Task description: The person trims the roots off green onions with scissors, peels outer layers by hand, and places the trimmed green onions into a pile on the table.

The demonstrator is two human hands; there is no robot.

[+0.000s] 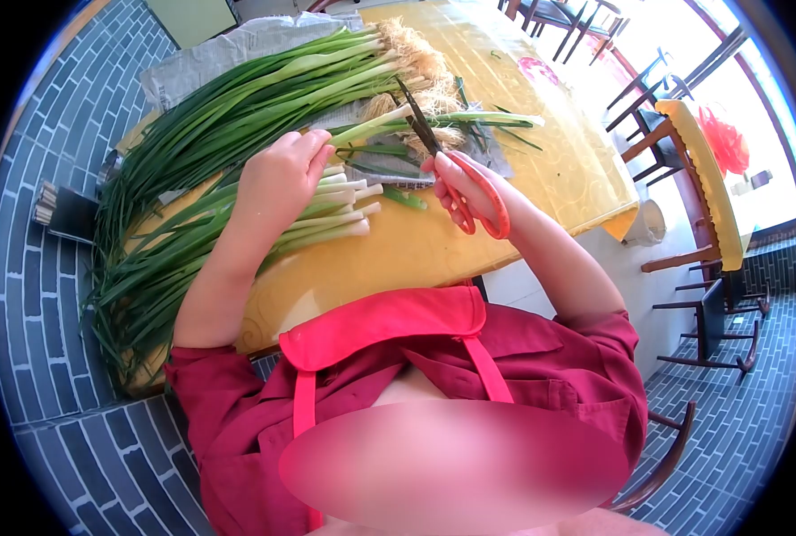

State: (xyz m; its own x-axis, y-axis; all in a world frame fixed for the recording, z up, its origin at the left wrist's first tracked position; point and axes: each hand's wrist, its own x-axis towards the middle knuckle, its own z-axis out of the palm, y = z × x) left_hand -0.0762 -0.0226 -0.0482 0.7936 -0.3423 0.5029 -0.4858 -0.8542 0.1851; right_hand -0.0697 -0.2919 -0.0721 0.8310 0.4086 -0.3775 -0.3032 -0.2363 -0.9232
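Observation:
My left hand (pixel 282 174) is closed in a pinch at the end of a green onion (pixel 469 117) that stretches right across the table, its white tip pointing away. My right hand (pixel 469 192) grips scissors (pixel 496 201) by their orange-red handles; the dark blades point up and left, over the onion stalk. A big bunch of untrimmed green onions (pixel 264 98) with shaggy roots (pixel 416 54) lies beyond my hands on newspaper. Nearer me, under my left wrist, rests a pile of onions with clean white ends (pixel 353 210).
A yellow cloth covers the table (pixel 398 259). Loose green scraps (pixel 405 198) lie near the newspaper (pixel 179 67). On the left stands a grey brick-patterned wall (pixel 36 295) with a dark holder (pixel 65 214). Chairs and a second yellow-covered table (pixel 697 170) are to the right.

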